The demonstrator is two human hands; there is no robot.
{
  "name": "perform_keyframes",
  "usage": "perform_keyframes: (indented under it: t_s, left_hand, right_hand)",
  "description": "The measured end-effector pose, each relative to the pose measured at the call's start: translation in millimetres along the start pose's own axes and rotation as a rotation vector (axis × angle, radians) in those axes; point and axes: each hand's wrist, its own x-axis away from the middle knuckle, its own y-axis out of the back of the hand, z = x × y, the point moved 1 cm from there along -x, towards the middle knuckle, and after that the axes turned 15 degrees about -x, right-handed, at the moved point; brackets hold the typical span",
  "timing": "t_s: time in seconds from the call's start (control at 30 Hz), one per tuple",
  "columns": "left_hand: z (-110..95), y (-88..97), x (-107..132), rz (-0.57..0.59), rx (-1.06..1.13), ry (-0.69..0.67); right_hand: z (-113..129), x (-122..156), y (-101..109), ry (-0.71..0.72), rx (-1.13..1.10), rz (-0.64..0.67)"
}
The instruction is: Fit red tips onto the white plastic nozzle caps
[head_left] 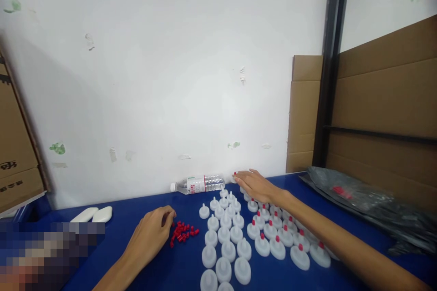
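Observation:
My left hand (154,226) is closed at the left edge of a loose pile of small red caps (183,232). Its thumb and fingers curl together, and what they may hold is hidden. My right hand (256,186) reaches over the far right rows, its fingertips closed at a white nozzle cap (234,178) with a red tip near the wall. Between the hands stand several white nozzle caps with bare tips (226,220). Below my right forearm are rows of white nozzle caps with red tips (277,249), partly hidden by the arm.
A clear water bottle (201,184) lies against the wall at the back of the blue table (136,207). Two white rounded objects (102,214) lie at left. Grey plastic bags (358,200) and cardboard (385,95) stand right, beside a black post (329,63).

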Motion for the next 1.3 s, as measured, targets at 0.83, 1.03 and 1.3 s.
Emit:
perform_keyframes:
  t_s: [0.83,1.03,1.3]
  left_hand:
    - [0,-1.7,0,-0.051,-0.011,-0.013]
    - [0,-1.9,1,-0.053,-0.008,-0.018]
    - [0,-2.7,1,-0.058,-0.011,-0.025]
  right_hand:
    - [35,2,-13,0.261,-0.073,0.058]
    - [35,4,-10,0.208,-0.096,0.047]
    - [35,3,-8,0.203,-0.101,0.041]
